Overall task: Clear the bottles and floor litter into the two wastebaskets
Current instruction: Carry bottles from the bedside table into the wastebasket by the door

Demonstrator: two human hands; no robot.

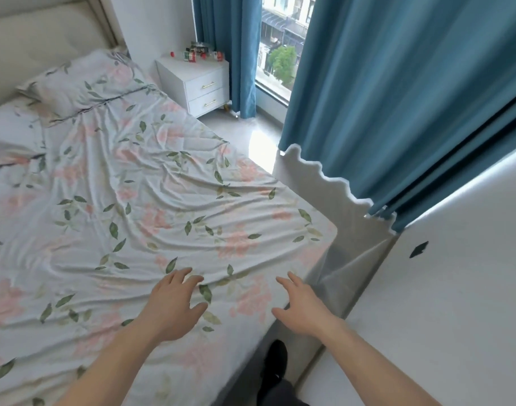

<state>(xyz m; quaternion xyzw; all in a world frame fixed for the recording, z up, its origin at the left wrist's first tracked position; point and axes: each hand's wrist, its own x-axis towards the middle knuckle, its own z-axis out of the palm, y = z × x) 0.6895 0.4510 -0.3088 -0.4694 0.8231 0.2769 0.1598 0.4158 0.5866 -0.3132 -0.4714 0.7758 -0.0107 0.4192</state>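
Several small bottles (198, 55) with red caps and labels stand on top of a white nightstand (202, 85) at the far side of the bed, by the window. My left hand (172, 306) hovers over the foot of the bed with its fingers spread and holds nothing. My right hand (299, 307) is stretched out beside it over the bed's near right corner, fingers straight, also holding nothing. No wastebasket and no floor litter is in view.
A bed (128, 200) with a floral sheet and a pillow (84, 83) fills the left. Blue curtains (397, 98) hang along the window on the right. A narrow strip of pale floor (242, 133) runs between bed and window. A white wall (456, 303) stands at my right.
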